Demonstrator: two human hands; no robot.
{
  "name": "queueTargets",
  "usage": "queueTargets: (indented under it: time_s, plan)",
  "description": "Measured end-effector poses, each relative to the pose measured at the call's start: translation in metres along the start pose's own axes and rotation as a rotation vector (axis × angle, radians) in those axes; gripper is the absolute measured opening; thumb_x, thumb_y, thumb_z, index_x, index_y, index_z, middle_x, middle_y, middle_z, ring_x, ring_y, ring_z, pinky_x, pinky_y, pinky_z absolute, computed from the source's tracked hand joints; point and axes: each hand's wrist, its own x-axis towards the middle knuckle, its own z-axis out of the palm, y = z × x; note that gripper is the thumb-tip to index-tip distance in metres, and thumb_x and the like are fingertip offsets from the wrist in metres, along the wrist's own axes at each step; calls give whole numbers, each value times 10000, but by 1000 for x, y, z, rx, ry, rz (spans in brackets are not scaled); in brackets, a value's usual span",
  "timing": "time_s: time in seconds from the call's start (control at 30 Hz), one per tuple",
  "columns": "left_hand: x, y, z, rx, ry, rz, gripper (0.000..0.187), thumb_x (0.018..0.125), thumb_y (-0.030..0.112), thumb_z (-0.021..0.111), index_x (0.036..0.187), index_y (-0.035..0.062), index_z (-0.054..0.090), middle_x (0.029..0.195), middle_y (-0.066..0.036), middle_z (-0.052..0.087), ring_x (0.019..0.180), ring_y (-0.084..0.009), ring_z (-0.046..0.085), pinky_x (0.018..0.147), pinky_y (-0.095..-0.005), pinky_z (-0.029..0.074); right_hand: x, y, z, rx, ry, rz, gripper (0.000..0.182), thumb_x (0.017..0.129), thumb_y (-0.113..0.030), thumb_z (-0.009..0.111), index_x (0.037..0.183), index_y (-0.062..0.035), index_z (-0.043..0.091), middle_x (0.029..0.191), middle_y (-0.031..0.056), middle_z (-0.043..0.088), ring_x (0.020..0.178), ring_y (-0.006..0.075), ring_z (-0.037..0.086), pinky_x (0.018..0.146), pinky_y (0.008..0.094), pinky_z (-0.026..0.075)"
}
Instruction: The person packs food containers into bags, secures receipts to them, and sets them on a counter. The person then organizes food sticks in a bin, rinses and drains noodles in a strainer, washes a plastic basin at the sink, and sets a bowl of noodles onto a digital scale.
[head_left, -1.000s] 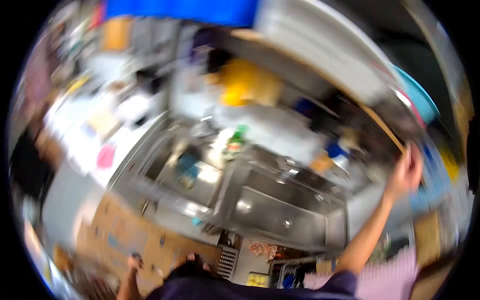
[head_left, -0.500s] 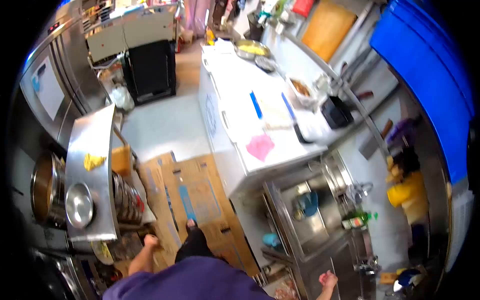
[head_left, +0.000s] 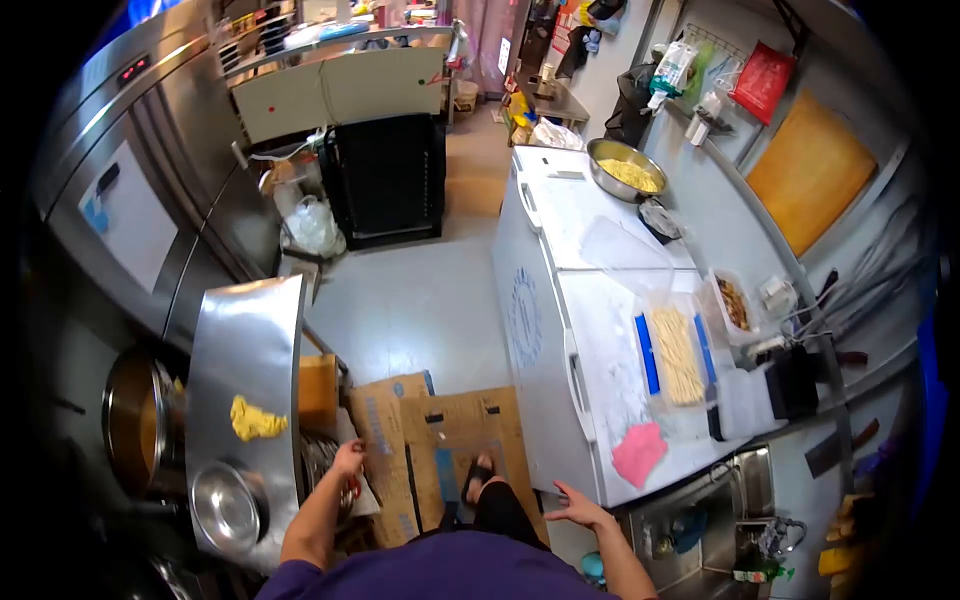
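My left hand hangs beside the steel table, fingers curled; whether it holds anything is too small to tell. My right hand is spread with nothing in it, near the front corner of the white chest freezer. On the steel table lie a yellow cloth and a metal bowl. A pink cloth and a clear container of pale noodle-like strips rest on the freezer top.
Cardboard sheets cover the floor underfoot. A sink stands at the lower right, a large pot at the left. Further back are a black bin-like box and a metal bowl of yellow food.
The view has swung, shifting the freezer and steel table rightward. My right hand has moved from beside the sink to near the freezer corner, and its fingers have spread. One foot is further forward.
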Motion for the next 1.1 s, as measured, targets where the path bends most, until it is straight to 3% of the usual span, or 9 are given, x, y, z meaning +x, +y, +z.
queueTargets:
  time_s: [0.07, 0.13, 0.2, 0.4, 0.53, 0.63, 0.73, 0.87, 1.1]
  plan:
    - [22, 2, -5, 149, 109, 80, 382, 752, 34, 613, 1131, 9, 656, 863, -95, 707, 734, -201, 656, 640, -348, 536, 76, -52, -25, 124, -83, 10, 820, 773, -211, 824, 1433, 31, 401, 1374, 189, 539, 1164, 283, 597, 965, 369, 501]
    - [47, 3, -6, 49, 5, -230, 330, 741, 58, 652, 1066, 16, 689, 853, -115, 713, 737, -226, 671, 655, -372, 542, 162, -76, -53, 237, -176, -21, 679, 838, -189, 760, 1392, 47, 446, 1315, 186, 571, 1109, 249, 616, 936, 351, 518]
    - [63, 39, -30, 360, -590, -466, 244, 868, 182, 570, 1005, 63, 733, 905, -110, 736, 816, -235, 708, 691, -370, 564, 223, -129, -79, 335, -138, -54, 597, 863, -180, 728, 1355, 52, 481, 1225, 175, 614, 1040, 229, 636, 889, 337, 531]
    - [143, 148, -53, -295, 65, -523, 296, 886, 33, 557, 1177, 8, 601, 882, -176, 681, 715, -267, 673, 588, -386, 550, 463, -298, -184, 24, 211, -268, 336, 864, -198, 702, 1108, 31, 663, 842, 86, 705, 734, 147, 660, 670, 285, 523]
    - [286, 242, -91, -592, 177, -572, 367, 891, -9, 516, 1258, -22, 517, 832, -163, 641, 633, -253, 640, 500, -374, 526, 575, -388, -285, 169, 310, -291, 309, 852, -158, 708, 1095, 29, 666, 842, 84, 701, 727, 132, 653, 659, 274, 530]
    - [439, 296, -128, -387, 22, -430, 395, 914, 57, 505, 1306, 12, 488, 890, -154, 630, 684, -235, 642, 535, -356, 538, 679, -386, -356, 367, 491, -335, 226, 874, -91, 683, 1062, 31, 657, 862, 99, 694, 725, 138, 652, 644, 273, 545]
    - [604, 428, -132, -299, 55, -239, 395, 925, 116, 524, 1310, 32, 501, 966, -128, 634, 825, -211, 646, 627, -351, 554, 719, -393, -405, 595, 608, -401, 231, 883, -135, 682, 1060, 9, 646, 853, 86, 679, 722, 149, 655, 642, 283, 552]
    - [808, 641, -92, -44, -238, 73, 363, 908, 130, 568, 1263, 62, 536, 983, -86, 639, 850, -185, 628, 642, -317, 526, 750, -415, -478, 934, 978, -148, 256, 900, -202, 684, 1053, -6, 622, 865, 78, 659, 732, 159, 646, 655, 296, 557]
    - [956, 1027, 175, 288, -669, 742, 243, 898, 227, 596, 980, 1, 628, 821, -103, 658, 759, -168, 607, 673, -327, 495, 796, -413, -594, 1256, 1434, -240, 282, 918, -256, 684, 1076, -41, 593, 889, 51, 628, 736, 139, 598, 675, 279, 512]
